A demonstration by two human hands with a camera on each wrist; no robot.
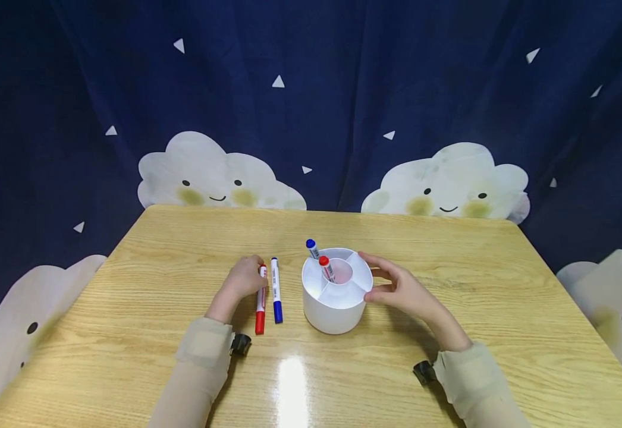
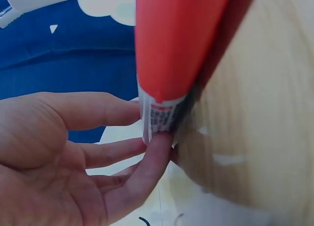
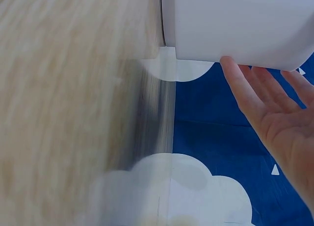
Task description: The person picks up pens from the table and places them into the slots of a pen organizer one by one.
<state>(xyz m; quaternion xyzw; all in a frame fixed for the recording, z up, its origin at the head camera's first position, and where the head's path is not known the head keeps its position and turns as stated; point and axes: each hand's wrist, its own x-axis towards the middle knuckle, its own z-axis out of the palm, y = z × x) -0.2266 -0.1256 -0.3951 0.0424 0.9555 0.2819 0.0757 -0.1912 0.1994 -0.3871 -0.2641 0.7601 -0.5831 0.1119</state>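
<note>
My left hand (image 1: 244,277) pinches a red-capped marker (image 1: 260,306) near its far end, thumb on one side and fingers on the other. The marker lies lengthwise low over the table, its red cap toward me; in the left wrist view that cap (image 2: 171,44) looms large. Just right of it is a blue-capped marker (image 1: 276,285). A round white desk organizer (image 1: 333,318) with divided compartments has a blue marker (image 1: 312,247) and a red marker (image 1: 326,267) standing in it. Fingertips and thumb of my right hand (image 1: 404,289) touch its right side, fingers extended.
The wooden table (image 1: 129,333) reaches back to a dark blue curtain (image 1: 332,107) with white cloud shapes. Black wrist cameras sit at the left cuff (image 1: 240,344) and the right cuff (image 1: 424,373), close above the table.
</note>
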